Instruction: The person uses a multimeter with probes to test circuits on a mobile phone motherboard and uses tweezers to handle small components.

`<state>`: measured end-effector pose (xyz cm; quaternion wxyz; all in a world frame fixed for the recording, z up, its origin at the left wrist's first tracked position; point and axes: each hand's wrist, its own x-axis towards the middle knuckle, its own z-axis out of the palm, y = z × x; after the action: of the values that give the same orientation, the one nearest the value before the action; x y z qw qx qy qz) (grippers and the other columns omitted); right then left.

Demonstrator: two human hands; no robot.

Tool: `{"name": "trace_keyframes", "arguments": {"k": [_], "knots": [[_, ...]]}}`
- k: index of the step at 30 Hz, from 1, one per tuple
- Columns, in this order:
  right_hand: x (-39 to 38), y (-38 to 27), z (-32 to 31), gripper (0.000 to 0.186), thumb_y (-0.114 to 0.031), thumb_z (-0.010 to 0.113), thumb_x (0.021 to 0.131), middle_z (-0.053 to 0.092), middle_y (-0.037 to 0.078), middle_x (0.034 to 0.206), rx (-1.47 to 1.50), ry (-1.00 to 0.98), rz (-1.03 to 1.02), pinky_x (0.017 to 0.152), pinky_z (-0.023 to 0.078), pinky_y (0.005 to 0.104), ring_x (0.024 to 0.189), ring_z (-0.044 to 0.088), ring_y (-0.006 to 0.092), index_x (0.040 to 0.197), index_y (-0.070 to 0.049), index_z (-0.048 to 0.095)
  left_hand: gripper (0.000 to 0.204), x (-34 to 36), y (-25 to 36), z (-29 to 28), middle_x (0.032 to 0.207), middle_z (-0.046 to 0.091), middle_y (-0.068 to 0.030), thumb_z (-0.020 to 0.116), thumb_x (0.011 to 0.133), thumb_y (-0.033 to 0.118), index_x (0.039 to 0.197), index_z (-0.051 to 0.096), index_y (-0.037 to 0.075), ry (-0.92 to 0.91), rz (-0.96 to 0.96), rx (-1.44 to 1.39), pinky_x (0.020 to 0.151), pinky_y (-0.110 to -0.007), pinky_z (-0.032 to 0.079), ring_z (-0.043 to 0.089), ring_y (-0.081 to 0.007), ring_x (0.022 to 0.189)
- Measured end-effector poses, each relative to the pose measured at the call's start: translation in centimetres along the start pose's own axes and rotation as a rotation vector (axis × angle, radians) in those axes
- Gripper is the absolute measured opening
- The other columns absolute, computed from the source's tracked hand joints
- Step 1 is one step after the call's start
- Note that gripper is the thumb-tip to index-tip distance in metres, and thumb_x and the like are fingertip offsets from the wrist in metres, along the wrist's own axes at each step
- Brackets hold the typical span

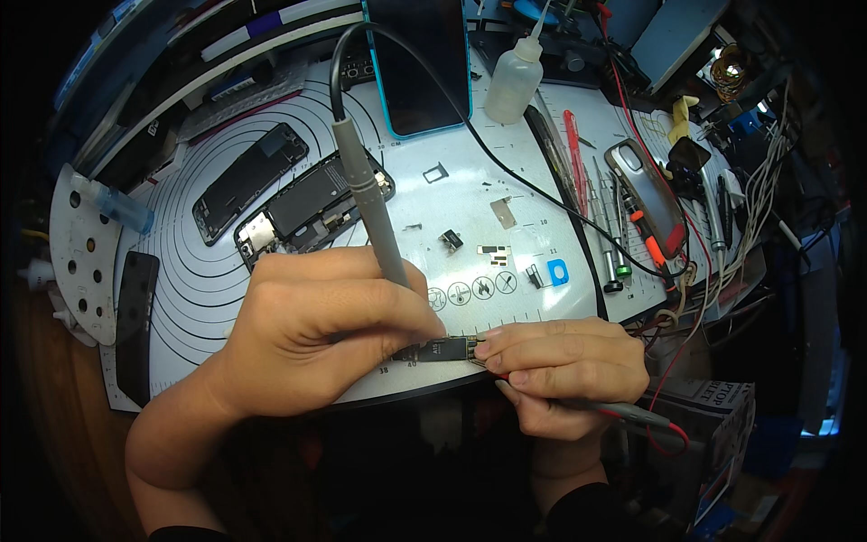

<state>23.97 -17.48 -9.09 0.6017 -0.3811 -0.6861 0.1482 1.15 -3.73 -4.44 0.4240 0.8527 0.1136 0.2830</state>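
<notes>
My left hand (pixel 312 330) is closed round a grey test probe (pixel 370 194), held like a pen. Its black cable (pixel 420 56) arcs up from the top. The probe's tip is hidden behind my fingers, close to a small dark phone circuit board (pixel 444 350) at the mat's near edge. My right hand (pixel 569 366) pinches the board's right end between its fingers. The same hand also grips a second, red-and-grey test probe (pixel 632 413), whose red lead hangs at the right. Whether either tip touches the board, I cannot tell.
An opened phone (pixel 312 203) and a loose phone screen (pixel 251 183) lie on the white work mat (pixel 181 298). Small parts such as a camera module (pixel 451 240) and a blue square piece (pixel 558 272) sit ahead. Screwdrivers (pixel 610 226), a bottle (pixel 515 81) and tangled cables flank the right.
</notes>
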Motion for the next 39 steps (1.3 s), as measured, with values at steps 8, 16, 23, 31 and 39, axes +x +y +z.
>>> {"name": "trace_keyframes", "arguments": {"k": [8, 16, 23, 31, 39], "knots": [[-0.1, 0.0, 0.0, 0.022, 0.015, 0.079, 0.07, 0.078, 0.018, 0.085, -0.001, 0.003, 0.0, 0.075, 0.069, 0.0423, 0.082, 0.083, 0.0355, 0.081, 0.0, 0.067, 0.021, 0.0, 0.0, 0.0, 0.093, 0.076, -0.0109, 0.081, 0.084, -0.009, 0.102, 0.082, 0.002, -0.003, -0.003, 0.004, 0.073, -0.031, 0.059, 0.076, -0.0221, 0.082], [-0.2, 0.1, -0.1, 0.021, 0.014, 0.078, 0.072, 0.079, 0.018, 0.086, 0.03, 0.0, 0.027, 0.078, 0.069, 0.0423, 0.084, 0.083, 0.035, 0.084, 0.001, 0.069, 0.02, 0.0, 0.2, -0.1, 0.094, 0.077, -0.0112, 0.08, 0.085, -0.009, 0.102, 0.082, 0.002, -0.004, -0.017, 0.002, 0.074, -0.031, 0.059, 0.076, -0.0224, 0.083], [0.2, -1.0, -0.2, 0.022, 0.006, 0.083, 0.085, 0.079, 0.021, 0.11, 0.096, 0.132, 0.143, 0.093, 0.065, 0.0396, 0.106, 0.08, 0.033, 0.106, 0.0, 0.078, 0.019, -0.1, 0.2, 0.0, 0.094, 0.075, -0.0127, 0.08, 0.084, -0.007, 0.101, 0.08, 0.0, 0.033, -0.005, 0.085, 0.075, -0.03, 0.057, 0.073, -0.022, 0.082], [-0.6, -2.9, -1.3, 0.032, 0.009, 0.079, 0.086, 0.072, 0.02, 0.127, 0.001, 0.057, 0.176, 0.093, 0.065, 0.0376, 0.104, 0.079, 0.0294, 0.115, -0.005, 0.081, 0.046, -0.6, 0.9, 0.9, 0.105, 0.067, -0.0163, 0.09, 0.076, 0.0, 0.117, 0.07, -0.001, -0.056, 0.09, 0.266, 0.085, -0.035, 0.054, 0.068, -0.0258, 0.098], [0.2, -2.4, -0.6, 0.028, -0.001, 0.086, 0.078, 0.079, 0.012, 0.095, -0.392, -0.042, 0.106, 0.082, 0.058, 0.0378, 0.091, 0.074, 0.0308, 0.105, -0.006, 0.081, 0.048, -0.6, 1.0, 1.6, 0.108, 0.065, -0.0172, 0.089, 0.078, -0.005, 0.121, 0.068, -0.003, -0.099, 0.11, 0.328, 0.081, -0.034, 0.057, 0.068, -0.0267, 0.097]]}}
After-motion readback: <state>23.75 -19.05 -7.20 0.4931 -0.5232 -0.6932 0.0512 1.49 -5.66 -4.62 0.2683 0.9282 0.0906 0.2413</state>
